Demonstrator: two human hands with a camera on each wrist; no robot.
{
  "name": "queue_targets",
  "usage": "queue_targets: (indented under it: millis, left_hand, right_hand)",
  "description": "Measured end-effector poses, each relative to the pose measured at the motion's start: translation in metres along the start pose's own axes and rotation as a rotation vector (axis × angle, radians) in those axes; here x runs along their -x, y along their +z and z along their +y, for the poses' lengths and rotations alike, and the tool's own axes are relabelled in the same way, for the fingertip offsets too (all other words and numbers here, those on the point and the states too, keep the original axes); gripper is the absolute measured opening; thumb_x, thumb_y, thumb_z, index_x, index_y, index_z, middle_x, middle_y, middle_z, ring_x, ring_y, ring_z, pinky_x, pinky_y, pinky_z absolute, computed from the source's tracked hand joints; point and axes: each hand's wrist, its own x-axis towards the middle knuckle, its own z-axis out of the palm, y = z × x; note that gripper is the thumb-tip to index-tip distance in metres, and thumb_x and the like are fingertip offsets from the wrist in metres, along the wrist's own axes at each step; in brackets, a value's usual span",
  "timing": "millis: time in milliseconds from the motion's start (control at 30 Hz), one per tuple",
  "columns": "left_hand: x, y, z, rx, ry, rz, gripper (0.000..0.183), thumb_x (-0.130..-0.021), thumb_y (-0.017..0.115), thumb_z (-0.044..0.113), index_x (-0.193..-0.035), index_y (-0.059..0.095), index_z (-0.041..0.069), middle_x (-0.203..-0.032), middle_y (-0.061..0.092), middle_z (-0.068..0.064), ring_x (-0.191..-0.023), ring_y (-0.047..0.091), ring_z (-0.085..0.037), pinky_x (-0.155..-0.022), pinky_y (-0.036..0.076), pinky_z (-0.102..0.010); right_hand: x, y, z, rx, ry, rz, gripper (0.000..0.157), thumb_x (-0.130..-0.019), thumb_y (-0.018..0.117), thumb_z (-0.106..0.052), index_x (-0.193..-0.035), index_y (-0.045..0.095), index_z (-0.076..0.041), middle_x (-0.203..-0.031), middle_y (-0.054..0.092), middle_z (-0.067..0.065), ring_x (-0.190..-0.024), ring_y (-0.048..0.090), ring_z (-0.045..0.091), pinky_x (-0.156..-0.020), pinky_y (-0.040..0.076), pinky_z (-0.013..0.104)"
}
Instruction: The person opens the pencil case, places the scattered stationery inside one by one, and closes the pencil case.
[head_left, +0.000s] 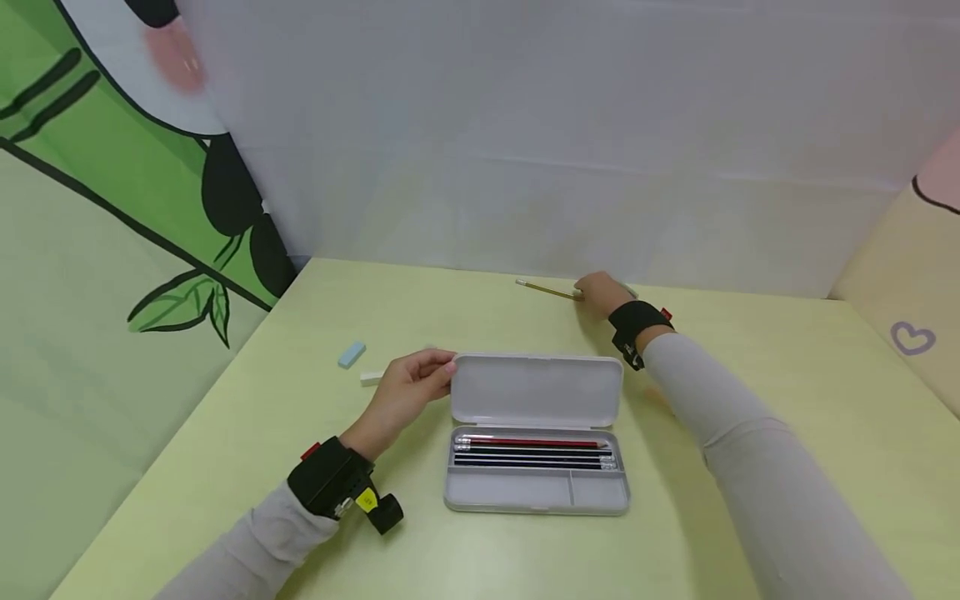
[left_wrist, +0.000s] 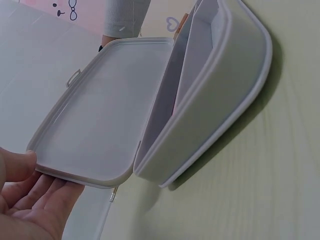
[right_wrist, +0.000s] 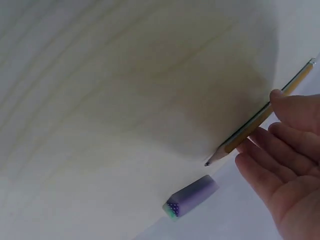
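Note:
A light grey pencil case point(head_left: 537, 510) lies unfolded, its lid point(head_left: 536, 390) raised at the back. One red pencil point(head_left: 525, 442) and several dark striped pencils point(head_left: 532, 458) lie in its rear compartment; a divider splits the front part. My left hand point(head_left: 408, 392) grips the lid's left edge, thumb on the inner face and fingers behind, as the left wrist view shows. At the table's far edge my right hand point(head_left: 602, 293) pinches a yellow pencil point(right_wrist: 250, 124) with a dark stripe between thumb and fingers. Beyond the pencil's point lies an eraser in a purple sleeve point(right_wrist: 195, 196).
To the left on the pale yellow table point(head_left: 247, 467) lie a light blue eraser point(head_left: 351, 355) and a white block point(head_left: 371, 378), partly behind my left hand. A white sheet wall point(head_left: 525, 167) rises at the table's back; printed panels stand on both sides.

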Motion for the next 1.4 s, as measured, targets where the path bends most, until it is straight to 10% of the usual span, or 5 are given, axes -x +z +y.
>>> queue_targets:
  millis: [533, 1400]
  left_hand:
    - [0.003, 0.002, -0.004, -0.002, 0.003, 0.014, 0.032, -0.099, 0.054, 0.014, -0.125, 0.057, -0.003, -0.121, 0.065, -0.023, -0.106, 0.068, -0.021, -0.093, 0.058, -0.032]
    - [-0.001, 0.000, -0.007, -0.002, 0.011, 0.008, 0.032, -0.100, 0.053, 0.016, -0.127, 0.057, -0.001, -0.124, 0.063, -0.023, -0.109, 0.066, -0.024, -0.095, 0.057, -0.033]
  right_hand:
    - [0.047, -0.035, -0.055, -0.052, 0.123, 0.021, 0.017, -0.083, 0.060, 0.008, -0.091, 0.074, 0.008, -0.097, 0.071, 0.026, -0.093, 0.066, 0.041, -0.085, 0.059, 0.049]
    - [0.106, -0.113, -0.121, -0.269, -0.029, 0.305, 0.013, -0.088, 0.066, -0.003, -0.098, 0.072, 0.003, -0.088, 0.072, 0.019, -0.079, 0.067, 0.028, -0.071, 0.057, 0.038]
